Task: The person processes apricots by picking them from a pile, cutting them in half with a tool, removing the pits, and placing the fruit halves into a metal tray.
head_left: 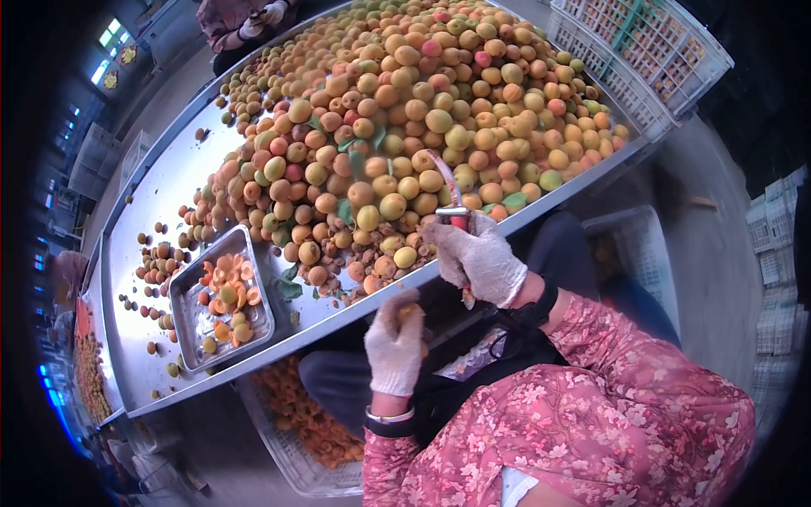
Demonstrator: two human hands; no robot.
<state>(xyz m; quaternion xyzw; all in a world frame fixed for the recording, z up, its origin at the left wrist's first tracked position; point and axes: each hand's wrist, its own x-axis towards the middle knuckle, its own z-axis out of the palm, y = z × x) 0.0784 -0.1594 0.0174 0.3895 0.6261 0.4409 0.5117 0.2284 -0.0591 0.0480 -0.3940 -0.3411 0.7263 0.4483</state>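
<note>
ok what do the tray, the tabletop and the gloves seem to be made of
Tray: probably stainless steel; silvery and smooth, with bright reflections.
Tabletop: likely sheet metal too, with a satin sheen; light spreads broadly over its bare part.
Gloves: apparently knitted fabric, matt, off-white and soft-looking; whether cotton or a blend can't be told.

Cool, fairly bright light falls over the heaped fruit (405, 118), which shows most clearly toward the middle. White glare washes across the bare metal table (127, 262) at left. Windows (110, 38) at upper left glow almost white, and small blue lights (52, 387) shine along the left edge. Beneath the table's near rim lies dim shadow. Wide-lens distortion bends straight lines; pale stacks (777, 220) at far right look soft, and blackness swallows the corners.
</note>
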